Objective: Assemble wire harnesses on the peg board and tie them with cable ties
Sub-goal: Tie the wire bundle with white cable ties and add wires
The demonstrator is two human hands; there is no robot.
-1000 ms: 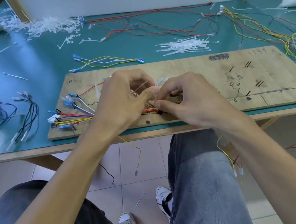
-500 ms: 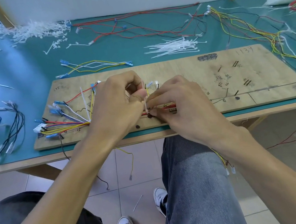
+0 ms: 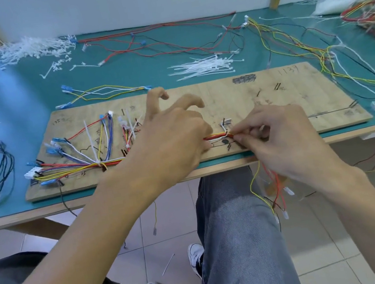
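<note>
board [image 3: 271, 97]: flat on the green surface [image 3: 20, 92], long side toward the person.
harness [image 3: 215, 136]: runs along the board's 6 o'clock edge; connectors fan out at 9 o'clock, loose ends hang off the edge below the right hand.
tie [image 3: 224, 129]: white, looped round the harness between the two hands.
left hand [image 3: 171, 139]: palm down over the harness; two fingers [image 3: 152, 106] lifted and spread, the rest curled down. Grip hidden, can't tell if clamped.
right hand [image 3: 281, 134]: thumb and forefinger together, pinching the harness just at 3 o'clock of the tie.
spare ties [image 3: 205, 66]: heap at 12 o'clock of the board.
</note>
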